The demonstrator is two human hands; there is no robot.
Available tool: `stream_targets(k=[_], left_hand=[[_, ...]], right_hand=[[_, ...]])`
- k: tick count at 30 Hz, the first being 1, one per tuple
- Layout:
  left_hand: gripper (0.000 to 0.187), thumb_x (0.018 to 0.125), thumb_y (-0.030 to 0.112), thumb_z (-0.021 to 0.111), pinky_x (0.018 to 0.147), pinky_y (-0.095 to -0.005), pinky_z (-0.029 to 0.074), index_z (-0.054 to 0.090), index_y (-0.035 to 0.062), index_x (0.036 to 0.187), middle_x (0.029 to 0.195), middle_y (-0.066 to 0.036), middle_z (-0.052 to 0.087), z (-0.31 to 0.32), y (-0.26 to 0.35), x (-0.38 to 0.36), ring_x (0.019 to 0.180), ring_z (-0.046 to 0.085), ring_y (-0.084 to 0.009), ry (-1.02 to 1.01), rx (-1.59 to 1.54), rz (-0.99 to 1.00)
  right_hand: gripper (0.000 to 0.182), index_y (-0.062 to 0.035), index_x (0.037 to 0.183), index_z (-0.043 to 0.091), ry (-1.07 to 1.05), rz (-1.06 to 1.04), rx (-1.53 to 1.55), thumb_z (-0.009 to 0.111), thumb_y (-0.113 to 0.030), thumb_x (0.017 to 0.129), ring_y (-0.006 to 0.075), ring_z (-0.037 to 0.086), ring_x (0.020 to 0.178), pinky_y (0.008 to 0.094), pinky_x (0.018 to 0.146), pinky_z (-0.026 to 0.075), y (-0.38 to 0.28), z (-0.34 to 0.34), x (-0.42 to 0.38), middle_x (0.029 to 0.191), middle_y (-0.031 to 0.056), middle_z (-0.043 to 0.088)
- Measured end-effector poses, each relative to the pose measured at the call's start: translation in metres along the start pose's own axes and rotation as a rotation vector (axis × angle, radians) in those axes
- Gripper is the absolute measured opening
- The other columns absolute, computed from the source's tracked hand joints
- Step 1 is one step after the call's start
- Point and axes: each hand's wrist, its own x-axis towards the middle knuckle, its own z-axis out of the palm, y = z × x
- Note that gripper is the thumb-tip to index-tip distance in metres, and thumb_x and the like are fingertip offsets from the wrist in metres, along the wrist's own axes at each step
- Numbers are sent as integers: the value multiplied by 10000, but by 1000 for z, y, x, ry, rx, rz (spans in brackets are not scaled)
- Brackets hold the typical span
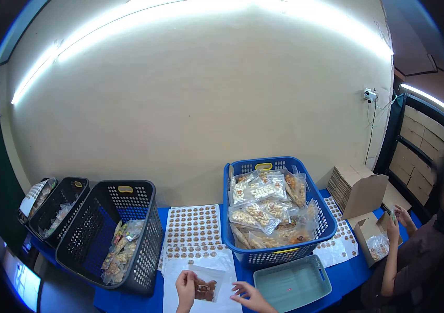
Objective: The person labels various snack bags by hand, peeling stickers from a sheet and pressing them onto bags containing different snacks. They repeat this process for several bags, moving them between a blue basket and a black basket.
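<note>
Low in the head view, my left hand (185, 288) pinches the left edge of a small clear plastic pouch (215, 275). A brown printed shape or brown contents show in its lower part; I cannot make out which. My right hand (250, 297) is just right of the pouch, its fingers apart and curved, with nothing visible in them. Under both hands lies a white sheet (172, 292). Behind it are sheets of round brown stickers (193, 224).
A blue basket (261, 256) of packed snack pouches stands behind a grey-green tray (292, 284). Black baskets (146, 245) with more pouches are at left. At right, a co-worker's hands (396, 221) are over an open cardboard box (362, 235) beside stacked flat cartons (342, 190).
</note>
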Motion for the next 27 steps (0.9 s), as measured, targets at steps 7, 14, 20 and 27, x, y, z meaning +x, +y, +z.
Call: stream_targets(k=[7, 14, 20, 27], left_hand=[[124, 806, 113, 531, 490, -244, 420, 570, 6, 756, 592, -64, 551, -18, -4, -27, 501, 528, -119, -420, 478, 212], [134, 803, 144, 544, 415, -230, 379, 579, 19, 770, 532, -62, 521, -44, -8, -41, 435, 491, -112, -199, 511, 88], [129, 742, 65, 571, 458, -268, 377, 572, -29, 654, 559, -102, 547, -64, 26, -20, 482, 515, -155, 17, 477, 123], [188, 795, 116, 554, 437, -243, 369, 564, -25, 671, 538, -70, 528, -76, 28, -37, 452, 489, -118, -74, 471, 287]], right_hand=[[228, -18, 822, 604, -114, -126, -369, 645, -232, 756, 147, 558, 659, 251, 627, 443, -10, 43, 22, 728, 10, 605], [246, 10, 637, 460, 221, -324, -356, 534, -172, 786, 351, 473, 569, 386, 513, 366, -48, 100, 5, 603, 189, 464], [277, 17, 604, 428, 115, -232, -289, 555, -161, 773, 291, 375, 464, 368, 467, 318, -83, 117, -20, 539, 182, 384], [251, 12, 628, 481, 89, -258, -239, 556, -156, 800, 168, 391, 469, 312, 459, 342, -80, 123, -42, 527, 117, 413]])
